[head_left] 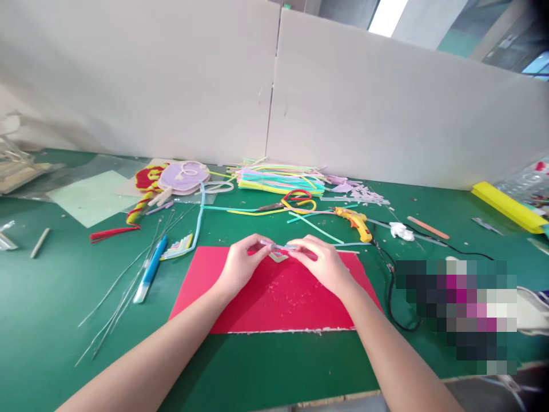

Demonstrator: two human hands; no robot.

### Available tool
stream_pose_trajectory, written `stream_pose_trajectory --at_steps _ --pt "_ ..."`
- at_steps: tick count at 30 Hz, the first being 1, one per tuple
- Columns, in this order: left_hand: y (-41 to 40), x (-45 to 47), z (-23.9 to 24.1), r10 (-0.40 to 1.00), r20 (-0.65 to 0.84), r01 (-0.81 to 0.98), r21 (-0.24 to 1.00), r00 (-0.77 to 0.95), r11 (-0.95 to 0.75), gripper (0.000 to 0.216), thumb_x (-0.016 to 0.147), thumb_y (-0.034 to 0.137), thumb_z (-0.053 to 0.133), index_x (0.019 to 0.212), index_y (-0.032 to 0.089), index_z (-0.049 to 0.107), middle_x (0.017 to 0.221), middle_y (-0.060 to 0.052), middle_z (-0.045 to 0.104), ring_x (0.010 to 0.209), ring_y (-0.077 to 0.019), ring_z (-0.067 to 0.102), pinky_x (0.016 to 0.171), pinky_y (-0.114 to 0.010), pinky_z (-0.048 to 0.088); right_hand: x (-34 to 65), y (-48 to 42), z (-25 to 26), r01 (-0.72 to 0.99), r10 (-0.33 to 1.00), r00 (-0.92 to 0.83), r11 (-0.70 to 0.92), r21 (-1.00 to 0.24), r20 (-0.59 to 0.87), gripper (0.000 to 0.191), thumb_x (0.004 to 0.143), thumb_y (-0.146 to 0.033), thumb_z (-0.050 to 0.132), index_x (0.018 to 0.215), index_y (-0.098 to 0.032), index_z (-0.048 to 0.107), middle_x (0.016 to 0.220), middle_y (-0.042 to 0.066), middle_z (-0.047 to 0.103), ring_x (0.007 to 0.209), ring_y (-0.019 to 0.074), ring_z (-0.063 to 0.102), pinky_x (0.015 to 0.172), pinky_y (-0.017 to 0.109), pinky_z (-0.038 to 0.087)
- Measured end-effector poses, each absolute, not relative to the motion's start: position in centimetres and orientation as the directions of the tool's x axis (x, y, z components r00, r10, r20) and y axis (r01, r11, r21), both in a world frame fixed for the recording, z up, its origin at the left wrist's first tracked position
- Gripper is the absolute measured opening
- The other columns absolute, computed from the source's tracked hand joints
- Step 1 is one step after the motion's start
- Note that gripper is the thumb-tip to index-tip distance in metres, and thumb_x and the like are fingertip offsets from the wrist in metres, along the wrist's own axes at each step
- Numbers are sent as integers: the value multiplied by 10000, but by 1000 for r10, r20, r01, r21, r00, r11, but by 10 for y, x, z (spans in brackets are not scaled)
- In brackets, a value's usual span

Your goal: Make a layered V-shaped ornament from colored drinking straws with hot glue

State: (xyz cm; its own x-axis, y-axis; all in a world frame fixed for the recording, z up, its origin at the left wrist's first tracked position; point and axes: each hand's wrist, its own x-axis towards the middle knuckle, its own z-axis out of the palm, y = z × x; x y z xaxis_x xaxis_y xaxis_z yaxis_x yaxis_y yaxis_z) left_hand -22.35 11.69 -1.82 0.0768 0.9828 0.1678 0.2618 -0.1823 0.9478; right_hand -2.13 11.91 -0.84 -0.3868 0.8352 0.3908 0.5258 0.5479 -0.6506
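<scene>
My left hand (246,257) and my right hand (321,260) meet above a red board (274,303), fingertips pinched together. Between them they grip a short pastel piece of pipe cleaner (282,248), pinkish at the left and bluish at the right; the fingers hide its ends. Just below it on the board lies a small pale angled piece (278,257). White specks dot the red surface. Behind my hands is a pair of scissors (295,201) with red and yellow handles. A yellow glue gun (354,222) rests to the right of them.
A bundle of pastel pipe cleaners (278,178) lies by the partition (171,74). At left are a purple round craft piece (184,177), a blue pen-like tool (152,266) and thin wires (124,292). The glue gun's black cord (390,292) loops at right, near a yellow strip (508,207).
</scene>
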Motion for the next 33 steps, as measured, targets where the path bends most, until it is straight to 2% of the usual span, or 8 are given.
stream_pose_trajectory --at_steps 5,10,18,24,33 --pt "115 -222 -16 976 185 244 947 118 -209 175 804 328 592 761 166 642 765 -20 689 742 -159 635 715 -253 494 -29 117 -11 528 797 -391 604 -597 460 140 880 -267 541 948 -242 660 848 35 634 781 151 611 722 275 478" --pt "115 -222 -21 967 164 152 969 193 -194 166 769 322 648 816 163 661 800 -29 697 769 -156 648 755 -252 498 -32 118 -15 555 762 -398 643 -527 511 141 887 -266 532 890 -227 668 831 33 642 778 152 602 747 299 463" --pt "119 -224 -24 978 118 75 988 175 -132 183 747 330 669 795 154 648 760 -30 696 722 -157 654 705 -249 499 -31 118 -15 526 738 -427 672 -520 522 138 901 -245 510 885 -213 643 832 33 633 784 149 586 750 305 457" --pt "120 -224 -25 974 156 103 979 164 -174 115 751 275 657 759 161 647 744 -17 688 712 -142 648 699 -238 500 -33 115 -9 481 747 -406 665 -572 526 105 871 -262 559 912 -218 645 813 30 614 764 147 580 726 293 473" --pt "118 -224 -24 957 166 192 958 239 -214 174 771 338 635 760 170 678 788 -34 707 765 -166 647 753 -279 507 -29 117 -12 450 717 -444 697 -558 537 156 876 -275 547 929 -242 690 822 32 598 776 146 583 718 293 496"
